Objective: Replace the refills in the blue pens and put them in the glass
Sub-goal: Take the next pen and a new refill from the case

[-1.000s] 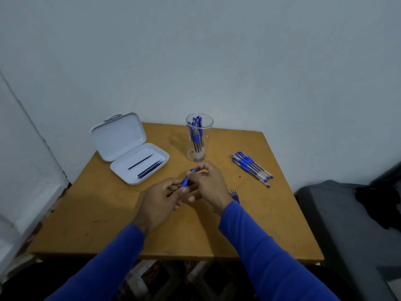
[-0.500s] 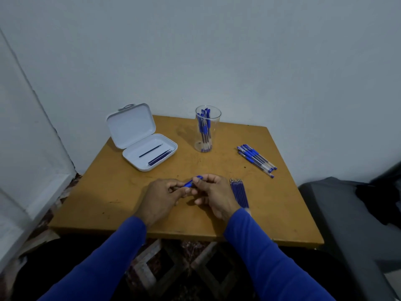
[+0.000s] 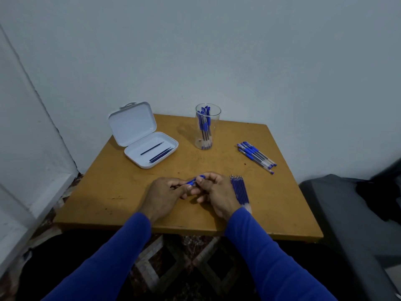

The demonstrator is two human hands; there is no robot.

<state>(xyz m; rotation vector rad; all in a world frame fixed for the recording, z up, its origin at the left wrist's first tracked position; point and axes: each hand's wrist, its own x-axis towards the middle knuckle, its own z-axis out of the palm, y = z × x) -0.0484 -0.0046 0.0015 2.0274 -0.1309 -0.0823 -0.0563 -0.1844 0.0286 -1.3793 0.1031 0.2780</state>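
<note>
I hold one blue pen (image 3: 196, 181) between both hands, above the middle of the table (image 3: 121, 192). My left hand (image 3: 165, 197) and my right hand (image 3: 217, 195) are closed on it, fingertips pinching; only a short blue plastic part shows between them, the rest is hidden by my fingers.

Just right of my right hand lies a flat row of thin blue refills (image 3: 239, 189), side by side, with small metal tips pointing away from me. The table is smooth yellow-brown wood with some dark marks.

Behind my hands stands the glass (image 3: 207, 127), clear, tall and round, with several blue pens upright inside. Right of the glass, a loose bunch of pens (image 3: 256, 156) lies on the wood. Left of the glass is a white plastic box (image 3: 152, 151) with rounded corners, lid open and standing up; inside are a few dark thin refills.
</note>
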